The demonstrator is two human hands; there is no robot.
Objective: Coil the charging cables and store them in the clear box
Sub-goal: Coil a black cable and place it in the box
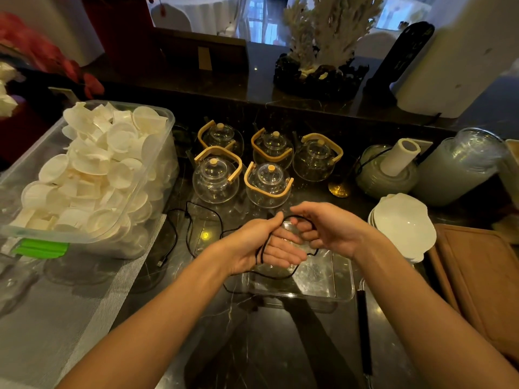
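Above the box (341,279), the left hand (264,247) holds cable (191,234) loops while the right hand (323,230) pinches the next turn (slack trails toward nine o'clock), and a snag there could spill the coil.

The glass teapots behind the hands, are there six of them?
No, five glass teapots with wooden handles stand there.
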